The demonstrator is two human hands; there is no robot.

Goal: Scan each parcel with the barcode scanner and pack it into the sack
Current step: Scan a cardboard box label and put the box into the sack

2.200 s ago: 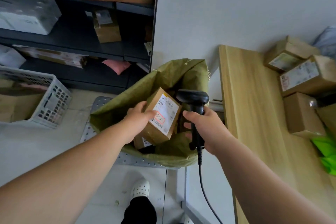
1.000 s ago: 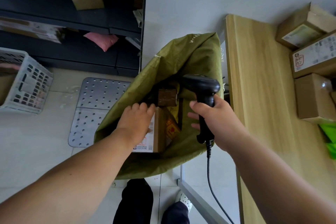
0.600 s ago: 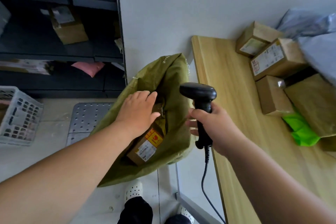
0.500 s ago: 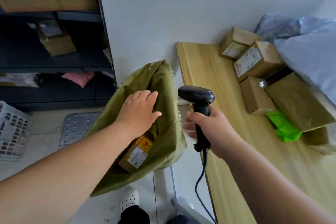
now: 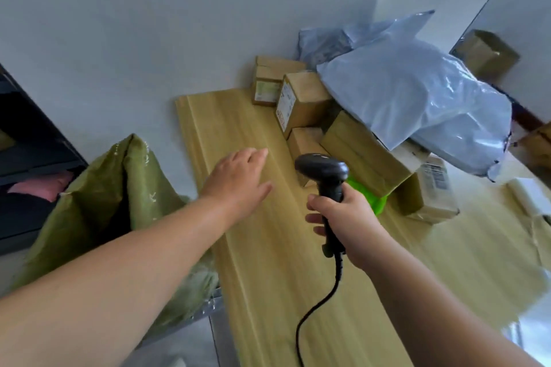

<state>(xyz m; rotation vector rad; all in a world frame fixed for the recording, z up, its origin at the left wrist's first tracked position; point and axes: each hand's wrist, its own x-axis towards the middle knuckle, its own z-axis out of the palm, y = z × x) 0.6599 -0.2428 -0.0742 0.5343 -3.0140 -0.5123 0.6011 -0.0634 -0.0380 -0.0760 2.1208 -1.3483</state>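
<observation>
The left hand (image 5: 238, 179) is empty, with the fingers straight and a little spread. It is above the bare wood of the counter (image 5: 268, 292), between the sack (image 5: 98, 197) and the pile of parcels, and it touches none of them. The right hand (image 5: 346, 217) is closed around the handle of the barcode scanner (image 5: 323, 170), which it holds upright above the counter. The cable (image 5: 316, 307) hangs down toward the near edge.

The sack stands just beside the left end of the counter, with its mouth open. The inside is dark from this view, so I cannot tell how many parcels are in it.

In my judgement, much work is left. On the far right part of the counter lie several cardboard boxes (image 5: 301, 98). One small box (image 5: 304, 140) is nearest to the scanner, and a green packet (image 5: 372, 199) is partly hidden behind the right hand. Large grey plastic bags (image 5: 417, 104) rest on top of the boxes. Neither hand holds a parcel now, so the moment seems to fall between two parcels. The next one must be taken from the pile, scanned, and then put into the sack.
</observation>
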